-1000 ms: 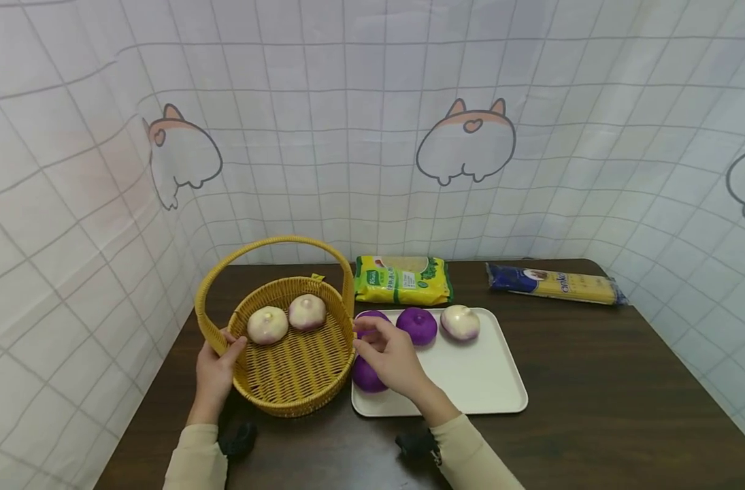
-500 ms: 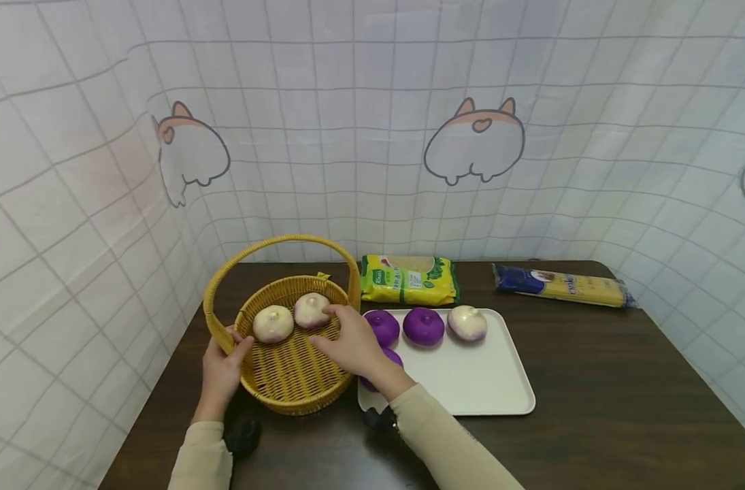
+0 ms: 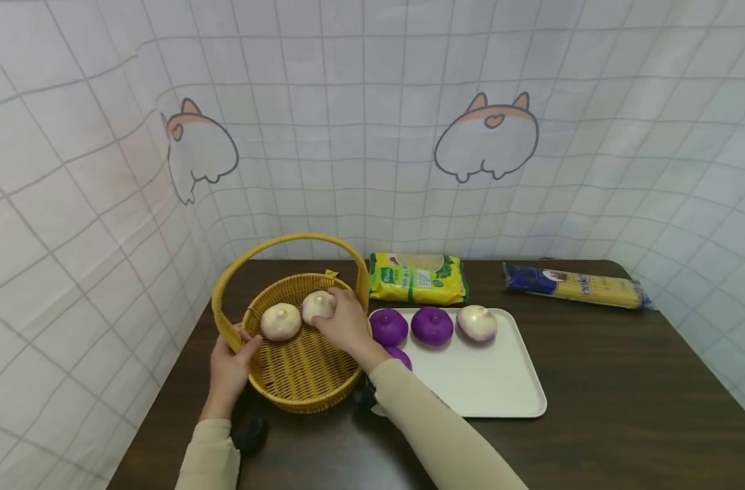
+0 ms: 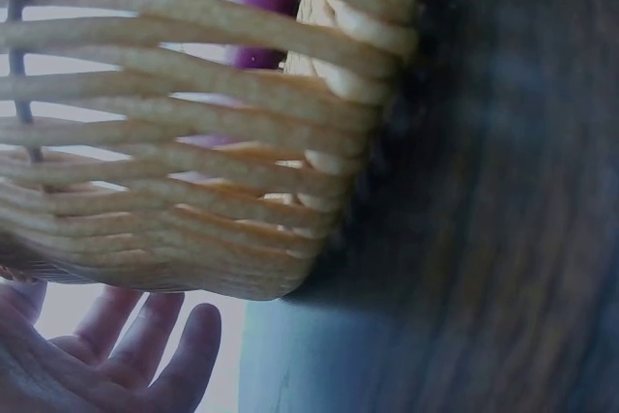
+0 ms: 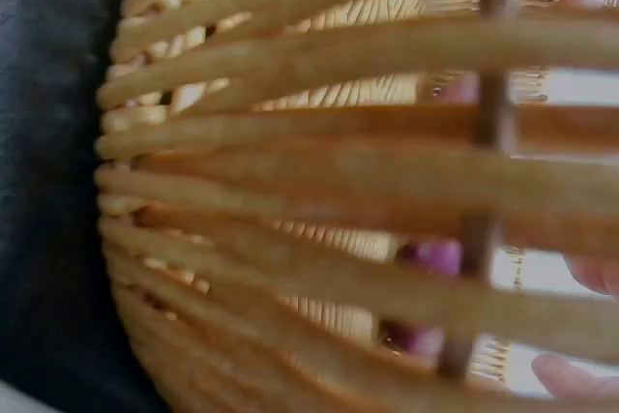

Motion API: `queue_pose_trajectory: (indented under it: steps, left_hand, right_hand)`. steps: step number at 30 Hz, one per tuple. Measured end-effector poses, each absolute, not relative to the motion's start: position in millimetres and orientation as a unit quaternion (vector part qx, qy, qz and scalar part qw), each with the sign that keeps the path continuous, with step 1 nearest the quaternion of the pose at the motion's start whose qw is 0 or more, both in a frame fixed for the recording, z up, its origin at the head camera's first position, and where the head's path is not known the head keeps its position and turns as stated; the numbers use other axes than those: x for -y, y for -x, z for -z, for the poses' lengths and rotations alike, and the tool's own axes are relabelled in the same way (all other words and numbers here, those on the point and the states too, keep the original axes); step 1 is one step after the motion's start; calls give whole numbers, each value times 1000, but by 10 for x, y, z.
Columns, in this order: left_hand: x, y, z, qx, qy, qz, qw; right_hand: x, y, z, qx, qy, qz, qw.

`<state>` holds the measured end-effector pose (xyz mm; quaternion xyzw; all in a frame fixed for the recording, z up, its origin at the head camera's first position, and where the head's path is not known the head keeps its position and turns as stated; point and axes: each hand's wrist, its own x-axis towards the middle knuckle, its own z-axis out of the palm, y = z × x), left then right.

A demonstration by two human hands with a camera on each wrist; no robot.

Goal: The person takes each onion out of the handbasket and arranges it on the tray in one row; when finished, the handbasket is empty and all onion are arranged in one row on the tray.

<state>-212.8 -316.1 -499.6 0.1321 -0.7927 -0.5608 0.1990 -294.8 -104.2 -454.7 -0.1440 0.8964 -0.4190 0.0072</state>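
A yellow woven basket (image 3: 305, 403) with a tall arched handle stands on the left of the table. My left hand (image 3: 229, 371) grips its left rim by the handle's foot, thumb over the edge; in the left wrist view its fingers (image 4: 189, 355) lie outside the weave. Inside are two white turnips with purple tinges: a left turnip (image 3: 281, 321) and a right turnip (image 3: 318, 307). My right hand (image 3: 348, 328) reaches over the right rim and holds the right turnip between thumb and fingers. The basket wall (image 5: 338, 162) fills most of the right wrist view.
Right of the basket, a white tray (image 3: 470, 388) carries several purple round vegetables (image 3: 432, 326) and another white turnip (image 3: 477, 323). Behind it lie a yellow-green packet (image 3: 418, 278) and a noodle pack (image 3: 577, 286). A grid-patterned curtain (image 3: 396, 204) closes off the back and sides.
My right hand has moved left from the basket's right rim into the basket and taken hold of the right turnip. My left hand stays on the left rim. The view shifted slightly.
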Motion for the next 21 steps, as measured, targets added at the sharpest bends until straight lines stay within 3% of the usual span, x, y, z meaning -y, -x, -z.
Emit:
queue_pose_trajectory:
  steps: [13, 21]
  left_hand:
    - [3159, 2132, 4967, 796, -123, 555, 209]
    - [3162, 2129, 4993, 802, -133, 546, 204]
  right_hand:
    - [1108, 3130, 4637, -894, 174, 411, 35]
    - [1103, 3124, 4667, -891, 160, 417, 82]
